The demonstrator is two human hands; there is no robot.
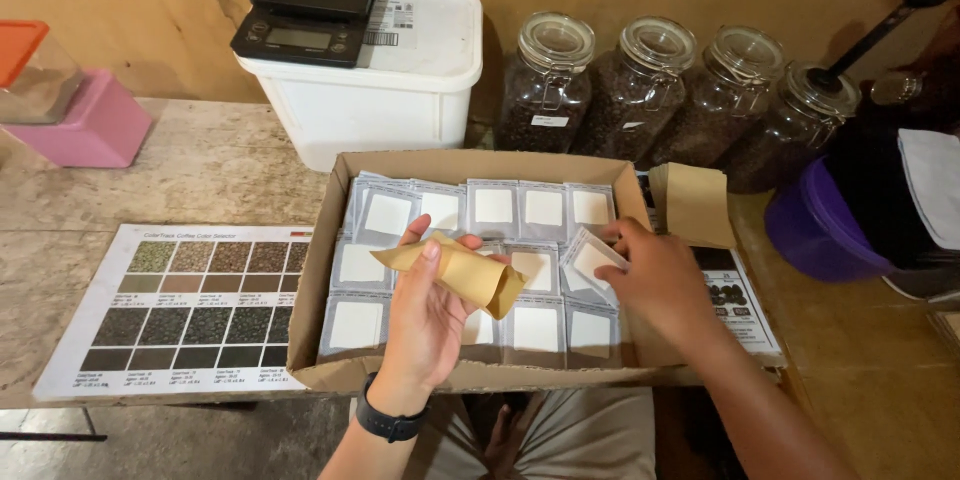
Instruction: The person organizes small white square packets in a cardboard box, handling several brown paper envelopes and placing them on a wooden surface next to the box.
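Left hand (pixel 425 315) raised palm-up over cardboard box (pixel 312 270), fingers grasping one brown paper pouch (pixel 455 275). Right hand (pixel 655 280) pinches one white-windowed sachet (pixel 590 262) in box, right side. Four glass jars (pixel 545 80) far right.

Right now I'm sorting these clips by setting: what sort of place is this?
Likely a coffee roastery or packing bench. Glass jars of dark beans line the wall, a roast colour chart lies on the table, and a scale sits on a white tub. The left hand holds a brown paper pouch.

A tan kraft paper pouch (pixel 455 275), creased and tilted, is held above the box centre. A white filter sachet (pixel 590 262) is pinched at three o'clock from it.
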